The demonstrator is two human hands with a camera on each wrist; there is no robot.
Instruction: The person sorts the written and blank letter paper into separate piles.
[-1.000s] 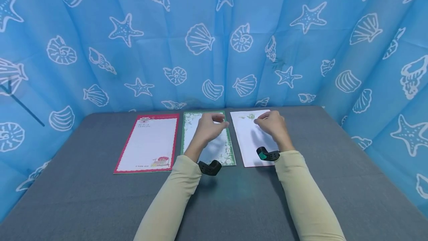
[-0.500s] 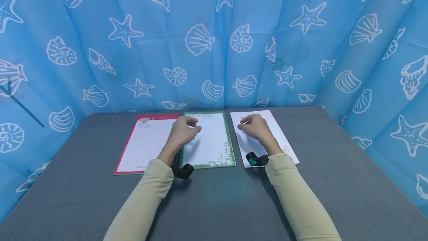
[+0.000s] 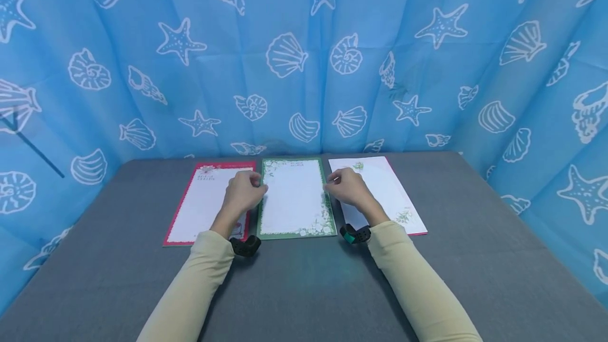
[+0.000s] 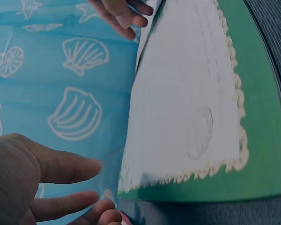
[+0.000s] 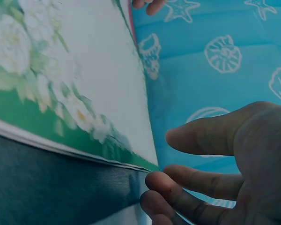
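Note:
A green-bordered sheet of letter paper (image 3: 294, 199) with white flowers printed in its corner lies flat between my hands. Layered edges show along its side in the right wrist view. My left hand (image 3: 243, 191) hovers at its left edge, thumb and fingers (image 4: 68, 166) apart with nothing between them. At the opposite edge is my right hand (image 3: 349, 188), its thumb (image 5: 196, 136) spread from the loosely bent fingers. Below the left hand lies a red-bordered sheet (image 3: 209, 205), partly covered by it. A white sheet with green leaf prints (image 3: 385, 189) lies under the right hand.
All three papers rest in a row on the grey tabletop (image 3: 304, 289), toward its far edge. Behind it hangs a blue curtain (image 3: 304, 9) with white shells and starfish. Black bands (image 3: 245, 247) sit on both wrists.
My left hand has moved left from above the green-bordered sheet to its left edge. My right hand has moved left from over the white sheet to the green-bordered sheet's right edge.

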